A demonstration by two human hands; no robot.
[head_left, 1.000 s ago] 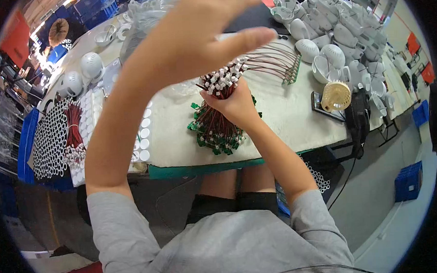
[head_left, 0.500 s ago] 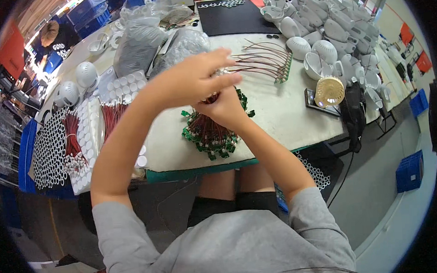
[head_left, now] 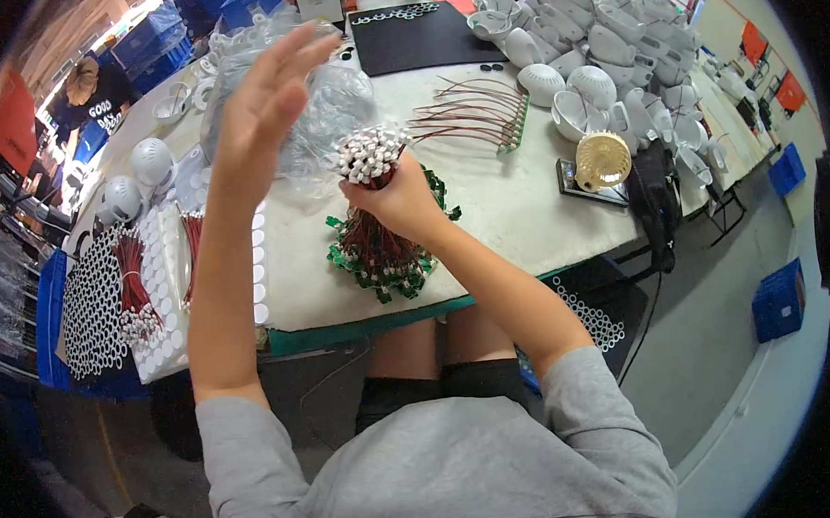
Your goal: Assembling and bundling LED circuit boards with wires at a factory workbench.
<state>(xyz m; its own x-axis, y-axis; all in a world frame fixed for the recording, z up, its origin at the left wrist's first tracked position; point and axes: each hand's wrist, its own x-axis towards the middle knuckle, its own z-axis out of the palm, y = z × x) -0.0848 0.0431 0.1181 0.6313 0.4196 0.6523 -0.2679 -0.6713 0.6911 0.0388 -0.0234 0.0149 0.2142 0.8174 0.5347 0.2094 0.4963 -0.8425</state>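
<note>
1. We worked at a pale worktable (head_left: 524,208) with a green front edge, in a workshop with a grey floor, blue crates (head_left: 776,301) at the right and another person (head_left: 92,83) seated far off at the upper left.
2. Our right hand (head_left: 396,197) was clamped around one bundle of red wires (head_left: 373,205), held upright just above the table; its white connector ends (head_left: 369,154) stood up above the fist, and its small green boards (head_left: 378,270) fanned out below on the table's near edge.
3. Our left hand (head_left: 264,99) was raised well above the bundle, fingers spread apart, holding nothing.
4. Behind the hands lay one crumpled clear plastic bag (head_left: 325,105) and one black mat (head_left: 419,37).
5. One further row of wired green strips (head_left: 483,122) lay flat to the right of the bundle.
6. White rounded shells (head_left: 609,38) were heaped at the far right, too many and too overlapped for us to count; two more white domes (head_left: 138,178) sat at the left.
7. One small round fan (head_left: 602,158) stood by a black tool (head_left: 653,193) at the right edge.
8. At the left, we saw two loose bunches of red wires (head_left: 133,280) lying on sheets of white round pads (head_left: 162,298).
</note>
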